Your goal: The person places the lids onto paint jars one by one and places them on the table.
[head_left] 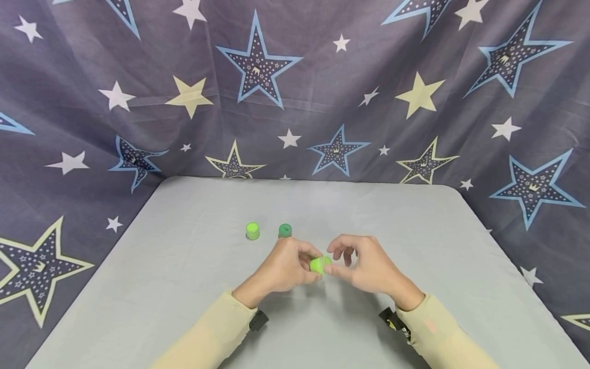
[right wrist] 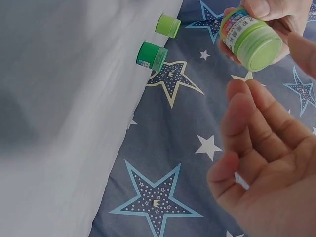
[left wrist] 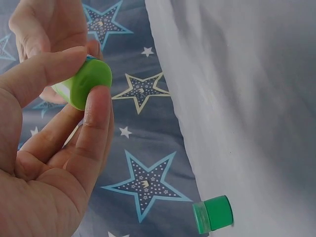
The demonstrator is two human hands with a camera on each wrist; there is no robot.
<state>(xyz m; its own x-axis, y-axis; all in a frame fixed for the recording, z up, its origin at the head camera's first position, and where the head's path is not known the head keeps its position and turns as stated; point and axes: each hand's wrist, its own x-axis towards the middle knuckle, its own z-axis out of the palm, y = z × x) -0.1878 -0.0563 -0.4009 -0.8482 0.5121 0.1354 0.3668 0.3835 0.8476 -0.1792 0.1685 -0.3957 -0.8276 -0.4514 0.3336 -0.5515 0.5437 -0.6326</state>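
Between the thumb and fingers of my left hand (head_left: 286,264) is a small light green paint jar (head_left: 318,265), tipped on its side above the table. The right wrist view shows its printed label and clear end facing my right hand; in the left wrist view the green end of the jar (left wrist: 95,81) is pinched. My right hand (head_left: 369,264) is beside the jar with its fingers loosely bent and thumb apart, gripping nothing; in the head view the thumb tip overlaps the jar's end.
Beyond my left hand a dark green jar (head_left: 285,230) stands on the grey-covered table (head_left: 392,215). Left of it is another light green jar (head_left: 252,231). Behind the table hangs a dark curtain (head_left: 313,92) with stars.
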